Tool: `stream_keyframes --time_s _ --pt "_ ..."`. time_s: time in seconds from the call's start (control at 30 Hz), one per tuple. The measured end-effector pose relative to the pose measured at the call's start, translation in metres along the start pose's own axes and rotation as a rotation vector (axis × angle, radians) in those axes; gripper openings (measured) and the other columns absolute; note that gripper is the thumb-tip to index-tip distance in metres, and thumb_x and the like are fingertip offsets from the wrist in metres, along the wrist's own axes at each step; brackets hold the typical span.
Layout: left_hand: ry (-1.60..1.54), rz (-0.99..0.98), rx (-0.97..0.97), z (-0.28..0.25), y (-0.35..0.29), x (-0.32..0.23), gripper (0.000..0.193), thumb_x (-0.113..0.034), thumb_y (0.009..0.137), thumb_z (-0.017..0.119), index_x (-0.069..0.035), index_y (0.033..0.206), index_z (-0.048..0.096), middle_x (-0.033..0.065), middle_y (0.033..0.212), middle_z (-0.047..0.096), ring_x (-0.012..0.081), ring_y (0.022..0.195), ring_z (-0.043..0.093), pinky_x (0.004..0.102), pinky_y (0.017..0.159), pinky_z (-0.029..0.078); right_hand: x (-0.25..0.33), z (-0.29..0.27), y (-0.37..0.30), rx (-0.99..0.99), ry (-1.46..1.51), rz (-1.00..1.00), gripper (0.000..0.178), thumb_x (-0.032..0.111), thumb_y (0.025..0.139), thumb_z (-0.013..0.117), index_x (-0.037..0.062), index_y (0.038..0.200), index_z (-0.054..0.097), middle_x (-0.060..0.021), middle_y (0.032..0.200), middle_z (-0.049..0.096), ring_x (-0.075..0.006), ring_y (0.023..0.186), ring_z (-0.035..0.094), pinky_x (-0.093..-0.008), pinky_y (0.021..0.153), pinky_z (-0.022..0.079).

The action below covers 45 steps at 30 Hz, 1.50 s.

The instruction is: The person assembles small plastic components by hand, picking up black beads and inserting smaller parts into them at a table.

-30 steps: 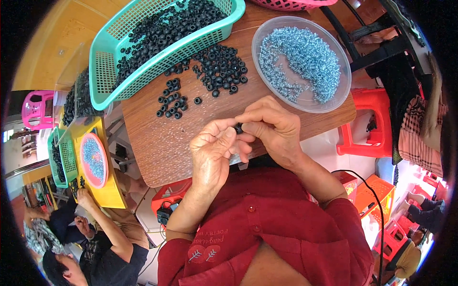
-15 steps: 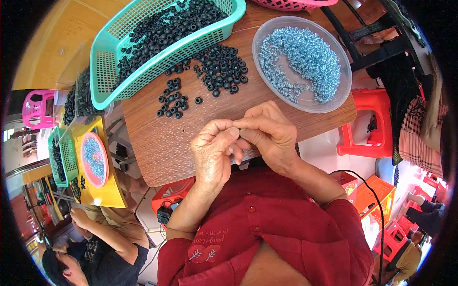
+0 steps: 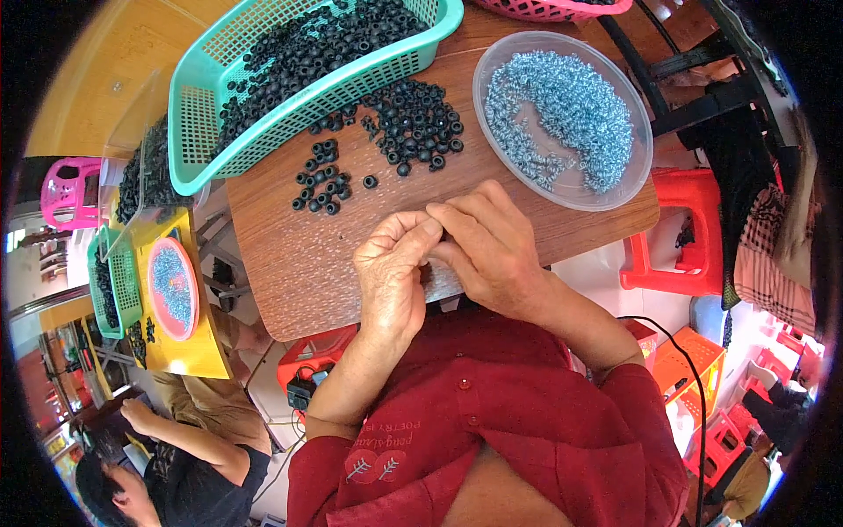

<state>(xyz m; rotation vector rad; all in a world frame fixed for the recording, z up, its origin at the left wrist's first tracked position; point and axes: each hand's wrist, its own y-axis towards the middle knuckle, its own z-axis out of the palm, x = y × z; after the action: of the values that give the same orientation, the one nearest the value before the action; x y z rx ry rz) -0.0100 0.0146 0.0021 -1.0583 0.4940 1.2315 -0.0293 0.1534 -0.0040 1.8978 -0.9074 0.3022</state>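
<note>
My left hand and my right hand meet over the near part of the brown wooden table. Both are closed in a pinch, thumbs and fingertips touching; whatever sits between them is hidden. Beyond them lie loose small black hollow plastic pieces, with a smaller group nearer and a single piece apart. A turquoise mesh basket holds many more black pieces. To the right, a clear round plastic tub contains small shiny pale-blue pieces.
A pink basket stands at the table's far edge. Red stools and an orange crate are at the right. Over on the left, another person sits beside a yellow table bearing a pink tray and a green basket.
My right hand's fingers have shifted and curled further over the left fingertips. The left fingers that showed beneath are now mostly hidden. The view has moved slightly.
</note>
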Motion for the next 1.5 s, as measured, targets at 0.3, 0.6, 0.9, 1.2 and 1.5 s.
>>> stream_keyframes --time_s 0.3,0.6,0.9,1.2,1.5 --pt "-0.014 -0.071 0.210 -0.009 -0.005 -0.004 0.022 -0.015 0.094 0.059 0.006 0.096 0.063 0.0116 0.083 0.066 0.0202 0.066 0.066 0.0274 0.059 0.052 -0.006 -0.002 0.000 0.024 0.046 0.035 0.041 0.002 0.060 0.074 -0.0049 0.098 0.059 -0.0130 0.079 0.056 -0.0300 0.068 0.050 -0.0381 0.059 0.042" --pt "0.039 -0.057 0.123 -0.012 -0.008 -0.006 0.022 -0.015 0.090 0.063 0.006 0.095 0.064 0.0071 0.082 0.066 0.0126 0.072 0.059 0.0239 0.068 0.045 -0.006 0.005 -0.001 -0.026 0.141 0.016 0.035 0.001 0.058 0.074 -0.0036 0.090 0.061 -0.0108 0.072 0.053 -0.0276 0.063 0.048 -0.0368 0.054 0.040" --pt "-0.115 -0.140 0.107 -0.017 -0.004 0.004 0.021 -0.014 0.092 0.060 0.006 0.095 0.062 0.0107 0.080 0.066 0.0177 0.070 0.061 0.0272 0.067 0.048 -0.004 0.007 -0.001 -0.014 0.062 -0.032 0.030 0.000 0.061 0.070 -0.0056 0.090 0.064 -0.0133 0.076 0.061 -0.0270 0.062 0.052 -0.0347 0.054 0.042" --pt "0.437 0.221 0.086 -0.033 -0.001 -0.018 0.014 -0.008 0.089 0.064 0.003 0.097 0.065 0.0089 0.084 0.067 0.0183 0.067 0.063 0.0292 0.062 0.050 -0.012 -0.004 0.009 0.075 -0.008 -0.097 0.033 0.003 0.067 0.073 -0.0049 0.098 0.062 -0.0132 0.082 0.061 -0.0291 0.068 0.054 -0.0367 0.059 0.044" --pt "1.741 1.145 0.043 -0.035 0.046 -0.046 0.032 -0.003 0.064 0.074 -0.003 0.095 0.065 0.0084 0.092 0.063 0.0259 0.084 0.054 0.0390 0.074 0.039 -0.063 -0.098 0.111 -0.149 -0.439 -0.155 0.020 0.005 0.076 0.069 0.0002 0.094 0.067 -0.0161 0.087 0.065 -0.0312 0.076 0.060 -0.0384 0.068 0.048"
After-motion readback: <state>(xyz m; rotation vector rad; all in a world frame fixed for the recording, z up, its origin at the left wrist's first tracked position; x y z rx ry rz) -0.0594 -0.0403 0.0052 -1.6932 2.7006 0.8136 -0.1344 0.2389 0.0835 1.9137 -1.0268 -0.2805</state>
